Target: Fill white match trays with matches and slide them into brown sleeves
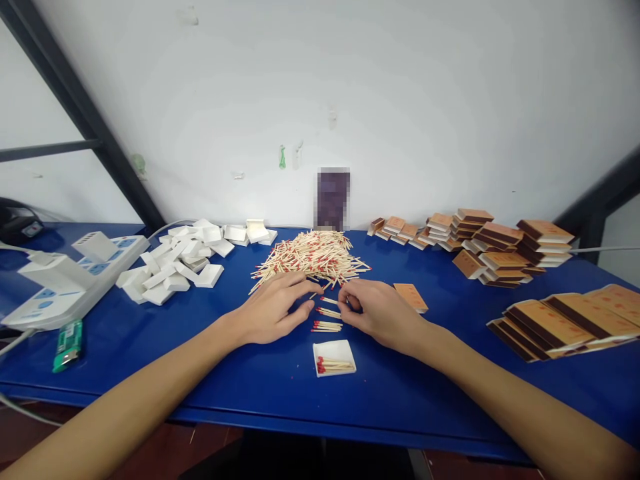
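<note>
My left hand (277,308) hovers palm down at the front of a big pile of red-tipped matches (315,257); its thumb and forefinger are apart, close to a loose match (313,296). Opposite it, my right hand (373,312) has its fingers curled into a pinch at the tail of a single match (329,300). Below that lie small rows of matches (327,327), heads to the left. Nearest me sits a white matchbox tray (336,350) with several matches along its front side. Beyond my right hand is an orange matchbox sleeve (411,298), partly hidden.
White matchbox trays (183,257) are heaped at the left, beside a power strip (107,273) and a green packet (69,345). Orange and brown matchbox sleeves (493,243) stand stacked at the back right, with more sleeves (565,320) nearer. A blurred dark rectangle (333,200) is against the wall.
</note>
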Demonstrator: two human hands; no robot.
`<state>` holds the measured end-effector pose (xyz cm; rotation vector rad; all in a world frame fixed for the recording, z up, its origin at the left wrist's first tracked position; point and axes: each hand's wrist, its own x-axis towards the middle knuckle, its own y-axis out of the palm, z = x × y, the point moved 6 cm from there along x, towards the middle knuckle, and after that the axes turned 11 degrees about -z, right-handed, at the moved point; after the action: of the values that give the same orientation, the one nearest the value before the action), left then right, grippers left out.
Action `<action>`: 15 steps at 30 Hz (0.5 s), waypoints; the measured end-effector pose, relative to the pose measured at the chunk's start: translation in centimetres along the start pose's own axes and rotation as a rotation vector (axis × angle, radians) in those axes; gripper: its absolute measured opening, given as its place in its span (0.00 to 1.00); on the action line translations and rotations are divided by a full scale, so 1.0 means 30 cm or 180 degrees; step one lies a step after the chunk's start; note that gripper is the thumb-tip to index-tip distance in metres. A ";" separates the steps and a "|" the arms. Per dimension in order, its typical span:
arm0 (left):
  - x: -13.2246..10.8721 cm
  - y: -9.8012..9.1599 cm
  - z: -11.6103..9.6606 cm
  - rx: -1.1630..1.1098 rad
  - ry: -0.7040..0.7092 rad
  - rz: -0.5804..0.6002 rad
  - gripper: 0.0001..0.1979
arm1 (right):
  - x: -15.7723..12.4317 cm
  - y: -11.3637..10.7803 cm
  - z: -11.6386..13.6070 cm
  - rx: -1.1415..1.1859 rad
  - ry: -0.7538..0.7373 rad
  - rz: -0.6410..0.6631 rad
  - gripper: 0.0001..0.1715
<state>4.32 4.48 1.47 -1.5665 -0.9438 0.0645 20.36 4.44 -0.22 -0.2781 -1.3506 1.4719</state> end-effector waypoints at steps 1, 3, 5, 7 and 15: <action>0.000 0.002 0.000 0.0040 0.0014 0.0008 0.15 | 0.001 0.007 -0.001 -0.0027 -0.0001 0.0031 0.04; 0.001 0.007 -0.003 0.0085 0.0062 0.0078 0.15 | 0.003 0.011 0.001 -0.0053 -0.0034 0.0113 0.06; 0.000 0.012 -0.008 0.0114 0.0103 0.0180 0.15 | 0.001 0.004 0.007 -0.0067 -0.0044 0.0166 0.08; -0.001 0.015 -0.011 0.0126 0.0112 0.0259 0.16 | -0.004 -0.009 0.012 -0.0096 0.0001 0.0189 0.09; -0.005 0.018 -0.013 0.0104 0.0048 0.0399 0.17 | -0.015 -0.027 0.036 0.0166 0.0026 0.0398 0.11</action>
<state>4.72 4.12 1.04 -1.5926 -0.8283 0.1555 20.15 3.27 0.59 -0.3398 -1.3059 1.6055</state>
